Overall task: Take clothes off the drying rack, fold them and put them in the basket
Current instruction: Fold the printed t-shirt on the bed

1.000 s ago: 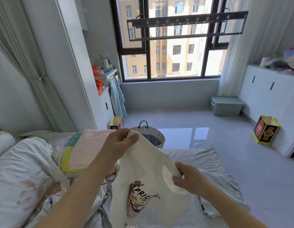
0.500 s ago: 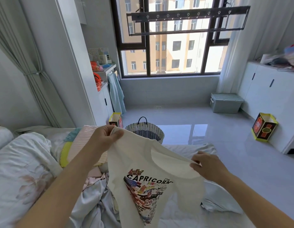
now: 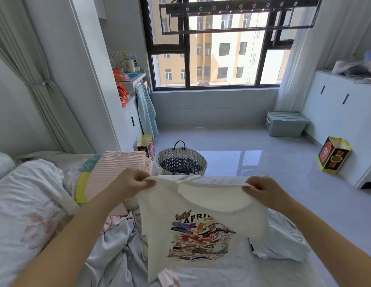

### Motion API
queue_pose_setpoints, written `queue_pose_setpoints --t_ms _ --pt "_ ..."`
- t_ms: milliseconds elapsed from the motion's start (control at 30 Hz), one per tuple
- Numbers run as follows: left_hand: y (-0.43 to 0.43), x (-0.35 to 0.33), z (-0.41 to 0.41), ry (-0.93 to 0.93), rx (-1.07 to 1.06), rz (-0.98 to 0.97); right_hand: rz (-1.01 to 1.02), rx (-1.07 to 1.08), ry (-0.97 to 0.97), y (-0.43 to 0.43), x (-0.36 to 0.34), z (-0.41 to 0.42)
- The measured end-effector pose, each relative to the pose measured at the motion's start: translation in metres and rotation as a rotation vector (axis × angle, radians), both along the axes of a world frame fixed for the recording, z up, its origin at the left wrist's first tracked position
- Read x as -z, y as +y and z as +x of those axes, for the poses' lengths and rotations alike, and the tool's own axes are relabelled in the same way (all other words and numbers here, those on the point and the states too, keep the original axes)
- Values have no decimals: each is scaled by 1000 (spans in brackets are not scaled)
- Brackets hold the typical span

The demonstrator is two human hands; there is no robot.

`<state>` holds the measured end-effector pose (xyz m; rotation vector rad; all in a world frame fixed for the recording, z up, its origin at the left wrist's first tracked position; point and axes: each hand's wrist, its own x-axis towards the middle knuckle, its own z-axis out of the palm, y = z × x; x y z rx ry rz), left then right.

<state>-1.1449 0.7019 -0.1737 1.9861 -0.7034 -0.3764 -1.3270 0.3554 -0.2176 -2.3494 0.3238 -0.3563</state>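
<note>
Draping down onto the bed (image 3: 232,272), lower edge resting beside a heap of loose crumpled clothes (image 3: 118,230): the white printed T-shirt (image 3: 201,214), print side up toward the camera. Gripped at the two top corners, one shoulder pinched in the left hand (image 3: 131,183), the other in the right hand (image 3: 261,188), fingers and thumbs curled round the cloth on both sides, neckline sagging a little between. Looks like the start of a fold.

Keep both pinches level and draw gently apart to take out the sag. Lower onto a bare stretch of sheet, probably print down, away from the crumpled heap on the left to avoid bunching underneath. Smooth flat before letting go, soft knit being likely to creep and wrinkle. Then turn the sleeves in and fold bottom to top, aiming for a packet close in shape to the striped folded pile (image 3: 118,162) lying just beyond the left hand.

Further off, on the floor just past the bed: the woven basket (image 3: 181,160), seemingly holding nothing, though hard to tell. Farthest, up across the window: the drying rack (image 3: 238,19), bars bare.
</note>
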Motion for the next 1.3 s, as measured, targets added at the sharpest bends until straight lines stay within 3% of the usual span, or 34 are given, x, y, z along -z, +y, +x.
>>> queue_pose_setpoints --t_ms 100,200,267,367,500,667,767,867,967,1133,1300 --pt "-5 19 -5 173 -80 -100 -51 -7 45 -1 -5 -2" --pt "-13 33 -7 329 -157 -209 -267 -82 334 -3 -5 -9" --pt "-14 36 -6 299 -161 -207 -357 -85 463 -8 -2 -13" --pt "-14 33 -9 194 -33 -95 -219 -91 377 -11 2 -17" --pt "-3 39 -6 195 92 68 -68 -63 278 -6 5 -16" --pt "11 52 -1 172 -21 -133 71 -95 301 -9 8 -10" --pt "15 55 3 193 -43 -153 -68 -165 346 -10 10 -5" --pt "16 54 4 193 -80 -102 -277 -173 371 -7 14 1" --pt "19 57 12 112 -82 27 -200 -39 320 -5 14 6" --pt "15 58 23 -143 -55 429 -128 -7 346 -7 12 8" --pt "3 65 26 -214 -151 461 -282 24 364 -15 3 12"
